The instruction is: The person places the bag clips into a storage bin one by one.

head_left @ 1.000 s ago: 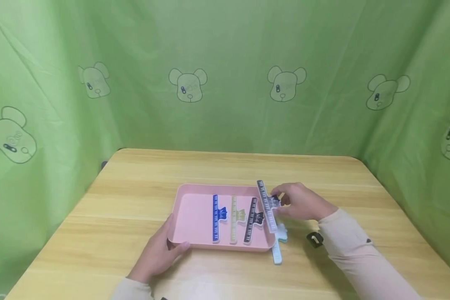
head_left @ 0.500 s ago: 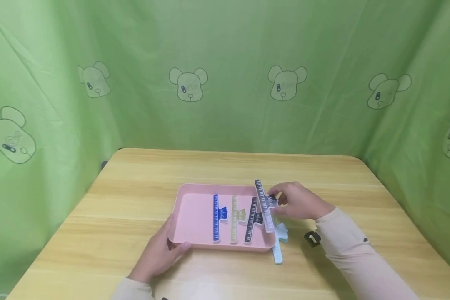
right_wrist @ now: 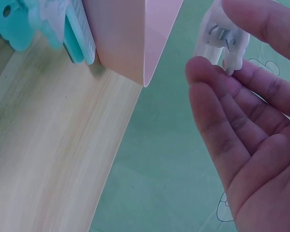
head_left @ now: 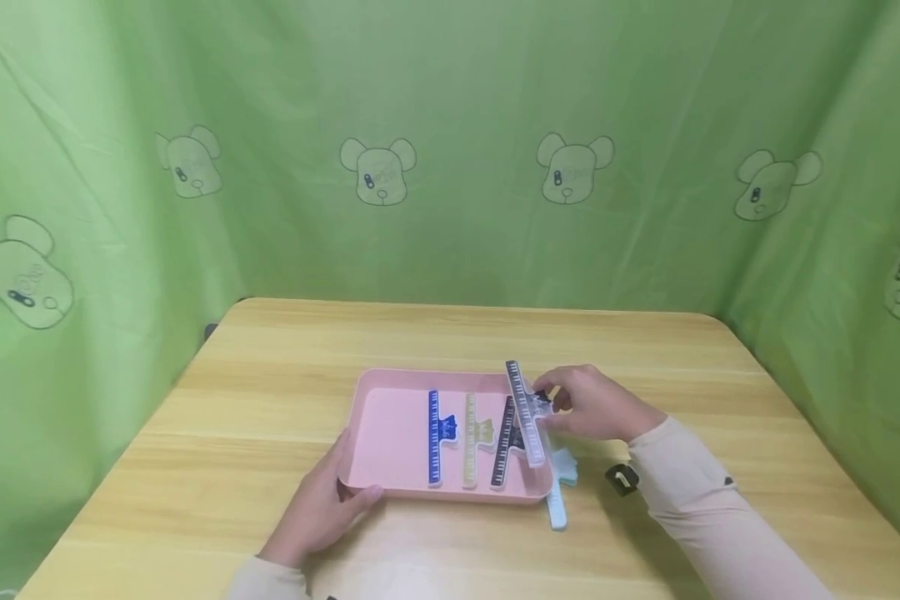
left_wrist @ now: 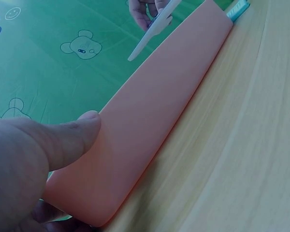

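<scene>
My left hand (head_left: 318, 504) grips the near left corner of a pink tray (head_left: 390, 433), thumb on its front wall (left_wrist: 96, 125). In the tray lie a blue piano-key clip (head_left: 433, 437), a pale yellow clip (head_left: 469, 454) and a black clip (head_left: 501, 454), side by side. My right hand (head_left: 596, 406) pinches the handle of a clear clip with black-and-white piano keys (head_left: 523, 412). It is tilted above the tray's right end, overlapping the black one in the head view. In the right wrist view the metal spring of that clip (right_wrist: 222, 34) shows between thumb and fingers.
A light blue clip (head_left: 557, 508) lies on the wooden table (head_left: 270, 350) against the tray's right side, partly hidden by it. A small black piece (head_left: 622, 478) sits beside the right cuff. Green curtains (head_left: 465, 233) with bear faces enclose the table.
My right hand has moved slightly left with the clear clip, bringing it further over the tray's right end. The left hand and tray stay nearly still.
</scene>
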`<state>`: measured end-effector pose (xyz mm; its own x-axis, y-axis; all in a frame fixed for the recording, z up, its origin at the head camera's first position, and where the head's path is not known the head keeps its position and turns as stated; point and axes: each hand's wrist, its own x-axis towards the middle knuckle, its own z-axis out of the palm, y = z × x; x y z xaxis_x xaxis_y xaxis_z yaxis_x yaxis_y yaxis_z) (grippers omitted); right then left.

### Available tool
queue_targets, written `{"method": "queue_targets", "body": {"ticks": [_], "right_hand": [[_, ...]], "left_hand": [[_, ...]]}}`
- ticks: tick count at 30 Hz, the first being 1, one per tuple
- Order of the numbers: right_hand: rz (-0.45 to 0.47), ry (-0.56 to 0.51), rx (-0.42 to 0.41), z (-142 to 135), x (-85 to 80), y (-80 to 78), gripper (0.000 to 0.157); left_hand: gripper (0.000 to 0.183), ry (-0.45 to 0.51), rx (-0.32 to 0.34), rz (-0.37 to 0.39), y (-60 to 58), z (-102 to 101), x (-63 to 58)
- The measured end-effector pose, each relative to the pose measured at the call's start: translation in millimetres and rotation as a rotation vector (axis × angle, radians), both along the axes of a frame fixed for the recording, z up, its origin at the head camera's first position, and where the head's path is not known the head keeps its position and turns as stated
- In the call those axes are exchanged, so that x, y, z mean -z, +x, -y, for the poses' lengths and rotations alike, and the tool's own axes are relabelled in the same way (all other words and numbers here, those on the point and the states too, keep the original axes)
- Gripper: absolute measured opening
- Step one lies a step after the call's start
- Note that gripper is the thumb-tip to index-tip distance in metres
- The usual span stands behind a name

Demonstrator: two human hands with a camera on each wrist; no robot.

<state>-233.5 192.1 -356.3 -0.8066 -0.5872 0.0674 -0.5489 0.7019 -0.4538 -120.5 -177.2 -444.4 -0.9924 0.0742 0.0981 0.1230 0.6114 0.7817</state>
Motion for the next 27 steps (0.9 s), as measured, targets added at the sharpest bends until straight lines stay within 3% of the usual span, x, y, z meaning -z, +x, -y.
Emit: {"method": "queue_targets", "body": {"ticks": [27], "right_hand": [[0.032, -0.011, 0.012, 2.5, 2.3, 3.2, 0.044]], "left_hand": [[0.093, -0.004, 0.001, 0.002, 0.7, -2.3, -2.0]]}}
